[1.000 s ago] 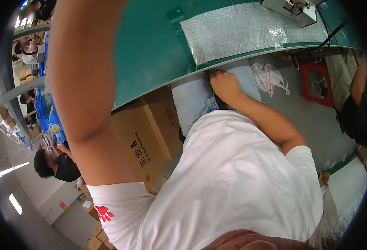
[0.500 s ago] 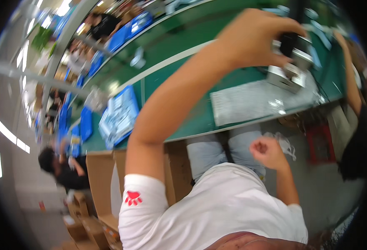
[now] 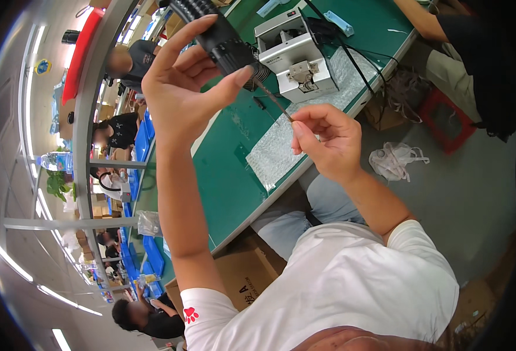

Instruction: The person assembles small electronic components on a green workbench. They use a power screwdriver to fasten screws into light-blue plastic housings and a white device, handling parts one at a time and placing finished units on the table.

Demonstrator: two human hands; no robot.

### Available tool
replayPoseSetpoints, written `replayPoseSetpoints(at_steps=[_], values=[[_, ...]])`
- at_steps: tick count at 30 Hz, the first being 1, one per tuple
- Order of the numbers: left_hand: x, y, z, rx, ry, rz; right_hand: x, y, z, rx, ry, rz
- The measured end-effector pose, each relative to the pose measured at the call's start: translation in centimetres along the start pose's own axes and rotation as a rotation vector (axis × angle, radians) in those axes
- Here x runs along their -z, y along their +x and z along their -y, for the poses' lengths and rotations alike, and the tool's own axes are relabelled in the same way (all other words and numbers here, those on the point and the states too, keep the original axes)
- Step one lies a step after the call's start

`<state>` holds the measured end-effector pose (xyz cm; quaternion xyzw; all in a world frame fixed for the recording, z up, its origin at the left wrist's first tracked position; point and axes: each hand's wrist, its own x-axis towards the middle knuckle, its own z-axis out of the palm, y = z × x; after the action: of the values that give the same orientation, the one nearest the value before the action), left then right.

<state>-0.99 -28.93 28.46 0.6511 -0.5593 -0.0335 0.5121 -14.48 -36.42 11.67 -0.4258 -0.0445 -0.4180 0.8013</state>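
Two bare hands are working here: the left hand (image 3: 182,88) is gripping one black electric screwdriver (image 3: 220,38), and the right hand (image 3: 325,140) is pinching its one thin bit (image 3: 273,100). One grey metal machine (image 3: 296,55) is sitting on the one green workbench (image 3: 223,175), beside one sheet of bubble wrap (image 3: 275,155). One white plastic bag (image 3: 395,161) is lying on the floor at right, near one red stool (image 3: 445,126). One cardboard box (image 3: 243,275) is standing near the knees.

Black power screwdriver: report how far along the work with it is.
Done: the left hand has the black power screwdriver raised off the green bench. In hand: the right hand pinches the tip of its thin bit. Left: nothing is being driven yet; the grey machine stands untouched.
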Motion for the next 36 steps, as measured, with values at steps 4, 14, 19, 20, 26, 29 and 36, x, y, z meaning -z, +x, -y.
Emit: replayPoseSetpoints(at_steps=[4, 14, 19, 20, 26, 29, 36], values=[[-0.5, 0.1, -0.8, 0.029, -0.020, 0.000, 0.0, -0.2, 1.0, 0.037, 0.000, -0.005], [-1.4, 0.5, -1.4, 0.050, -0.013, 0.003, 0.0, 0.2, 0.9, 0.220, -0.207, -0.046], [-1.3, 0.4, -1.5, 0.048, 0.015, 0.006, -0.5, -0.2, 0.6, 0.267, -0.284, -0.045], [-1.3, 0.3, -1.4, 0.046, 0.005, 0.005, -0.5, -0.3, 0.7, 0.242, -0.292, -0.021], [-1.3, 0.1, -0.9, 0.037, 0.044, 0.020, -1.3, -1.1, 4.5, -0.275, 0.170, 0.004], [-1.4, 0.1, -0.9, 0.028, 0.078, 0.030, -1.7, -0.6, 4.4, -0.242, 0.152, -0.016], [-1.6, 0.2, -1.0, 0.016, 0.055, 0.027, -2.0, 0.2, 4.0, -0.306, 0.435, 0.019]])
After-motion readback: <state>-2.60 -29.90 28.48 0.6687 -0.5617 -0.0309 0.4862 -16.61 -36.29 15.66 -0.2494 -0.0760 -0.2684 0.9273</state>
